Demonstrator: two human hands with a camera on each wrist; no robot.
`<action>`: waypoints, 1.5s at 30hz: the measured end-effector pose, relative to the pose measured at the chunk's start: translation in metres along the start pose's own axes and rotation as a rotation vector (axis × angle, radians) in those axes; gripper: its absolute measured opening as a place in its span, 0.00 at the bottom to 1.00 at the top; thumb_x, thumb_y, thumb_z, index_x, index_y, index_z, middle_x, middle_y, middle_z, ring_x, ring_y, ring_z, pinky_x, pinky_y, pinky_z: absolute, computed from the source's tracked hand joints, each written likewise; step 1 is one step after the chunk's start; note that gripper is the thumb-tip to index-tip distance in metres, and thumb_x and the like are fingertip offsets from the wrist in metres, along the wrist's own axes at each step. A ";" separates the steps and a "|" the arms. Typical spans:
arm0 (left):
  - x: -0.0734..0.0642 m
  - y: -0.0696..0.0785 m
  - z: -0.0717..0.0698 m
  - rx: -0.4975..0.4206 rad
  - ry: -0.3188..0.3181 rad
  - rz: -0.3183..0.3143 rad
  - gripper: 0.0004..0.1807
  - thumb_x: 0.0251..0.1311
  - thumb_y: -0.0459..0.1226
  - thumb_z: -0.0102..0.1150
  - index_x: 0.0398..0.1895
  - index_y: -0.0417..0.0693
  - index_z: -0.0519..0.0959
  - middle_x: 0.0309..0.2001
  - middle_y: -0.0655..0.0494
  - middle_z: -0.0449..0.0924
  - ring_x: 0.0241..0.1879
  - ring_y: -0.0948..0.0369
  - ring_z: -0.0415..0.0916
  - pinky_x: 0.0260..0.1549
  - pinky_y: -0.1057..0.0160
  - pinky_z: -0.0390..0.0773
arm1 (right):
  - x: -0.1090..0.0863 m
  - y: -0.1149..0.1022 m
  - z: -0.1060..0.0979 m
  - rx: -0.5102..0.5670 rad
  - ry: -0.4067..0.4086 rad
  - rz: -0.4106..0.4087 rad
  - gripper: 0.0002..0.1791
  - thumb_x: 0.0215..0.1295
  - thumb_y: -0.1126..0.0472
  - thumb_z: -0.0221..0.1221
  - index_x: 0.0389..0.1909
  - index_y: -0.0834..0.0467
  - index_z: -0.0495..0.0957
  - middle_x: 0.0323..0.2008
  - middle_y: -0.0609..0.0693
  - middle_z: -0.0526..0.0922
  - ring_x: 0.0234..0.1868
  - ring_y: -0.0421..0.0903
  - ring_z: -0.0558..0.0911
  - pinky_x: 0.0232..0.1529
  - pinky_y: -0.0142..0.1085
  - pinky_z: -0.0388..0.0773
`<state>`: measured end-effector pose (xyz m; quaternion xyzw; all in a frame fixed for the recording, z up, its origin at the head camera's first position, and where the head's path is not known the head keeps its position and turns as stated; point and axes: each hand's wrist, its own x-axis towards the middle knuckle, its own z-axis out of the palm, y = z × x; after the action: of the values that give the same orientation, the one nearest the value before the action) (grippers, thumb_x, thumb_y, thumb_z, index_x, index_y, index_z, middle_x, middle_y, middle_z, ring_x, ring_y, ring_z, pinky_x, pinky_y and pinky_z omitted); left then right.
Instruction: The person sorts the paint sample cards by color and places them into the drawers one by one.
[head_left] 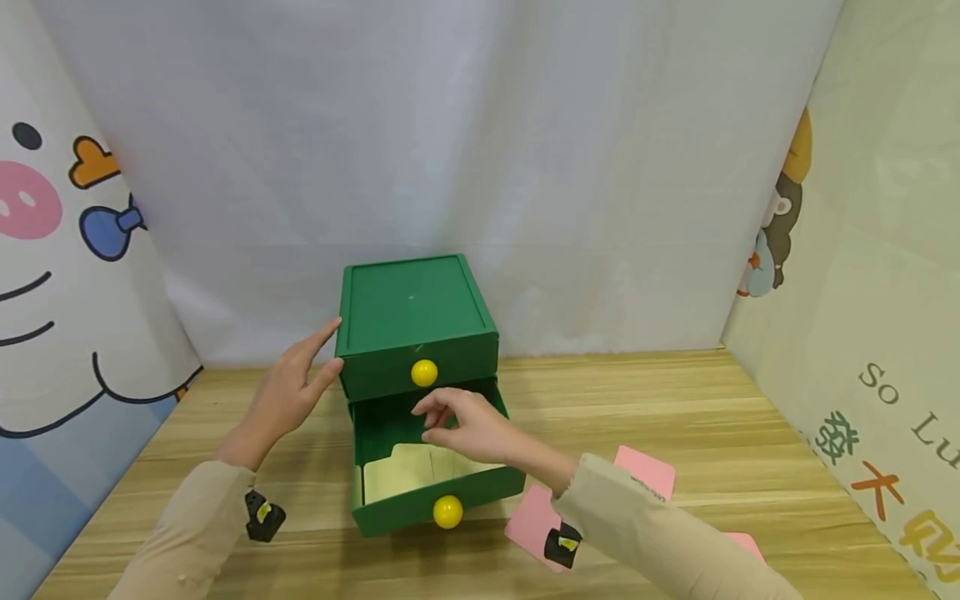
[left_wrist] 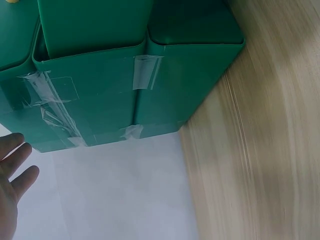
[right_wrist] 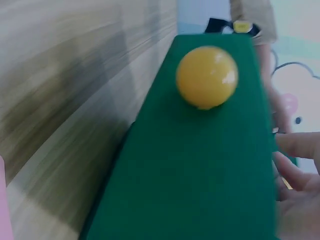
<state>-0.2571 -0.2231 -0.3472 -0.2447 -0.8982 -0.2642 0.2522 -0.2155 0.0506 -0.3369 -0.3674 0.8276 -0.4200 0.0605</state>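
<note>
A small green drawer cabinet [head_left: 412, 304] with round yellow knobs stands on the table. Its upper drawer is closed; the drawer [head_left: 397, 518] below it is pulled out, with several pale yellow cards [head_left: 411, 468] lying inside. My right hand [head_left: 472, 425] hovers over this drawer, fingers loosely bent, nothing seen between them. At the cabinet's upper left side is my left hand [head_left: 288, 387], fingers extended, thumb and index tips right at its edge. From the left wrist, the cabinet's side [left_wrist: 95, 100] shows clear tape across its joints. The drawer's yellow knob [right_wrist: 207, 77] fills much of the right wrist view.
Pink cards lie on the wooden table [head_left: 600, 392] to the right: one pink card [head_left: 647, 471] beyond my right forearm, another pink card [head_left: 528, 521] beside the drawer, and a third partly under my sleeve. A white curtain [head_left: 600, 167] hangs behind; printed cloths flank both sides.
</note>
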 end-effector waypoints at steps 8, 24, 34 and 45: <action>0.001 0.001 -0.001 0.000 -0.008 0.003 0.30 0.65 0.43 0.47 0.69 0.49 0.55 0.62 0.37 0.62 0.59 0.41 0.62 0.53 0.39 0.63 | -0.051 -0.015 0.003 -0.025 0.239 -0.144 0.15 0.55 0.62 0.63 0.44 0.60 0.75 0.31 0.48 0.76 0.33 0.44 0.74 0.33 0.31 0.76; -0.001 -0.001 -0.001 -0.001 -0.018 -0.009 0.30 0.66 0.43 0.47 0.70 0.49 0.55 0.62 0.37 0.62 0.59 0.40 0.61 0.53 0.39 0.63 | -0.099 0.006 0.063 0.111 0.422 0.197 0.18 0.49 0.51 0.67 0.34 0.58 0.75 0.28 0.46 0.81 0.26 0.35 0.76 0.27 0.28 0.75; 0.000 0.000 -0.001 -0.004 -0.009 -0.006 0.30 0.66 0.44 0.46 0.69 0.48 0.55 0.61 0.35 0.62 0.58 0.39 0.61 0.52 0.38 0.63 | -0.090 0.011 0.079 0.122 0.486 0.227 0.15 0.51 0.51 0.65 0.33 0.57 0.77 0.29 0.47 0.84 0.24 0.33 0.77 0.27 0.26 0.76; 0.000 0.000 0.000 0.001 -0.011 0.000 0.30 0.66 0.43 0.46 0.69 0.48 0.55 0.62 0.36 0.62 0.58 0.40 0.61 0.52 0.39 0.63 | -0.083 0.012 0.080 0.124 0.552 0.202 0.13 0.51 0.54 0.66 0.33 0.58 0.77 0.28 0.47 0.82 0.22 0.33 0.76 0.25 0.26 0.75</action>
<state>-0.2573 -0.2234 -0.3470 -0.2462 -0.8996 -0.2624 0.2476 -0.1292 0.0580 -0.4142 -0.1504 0.8179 -0.5457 -0.1030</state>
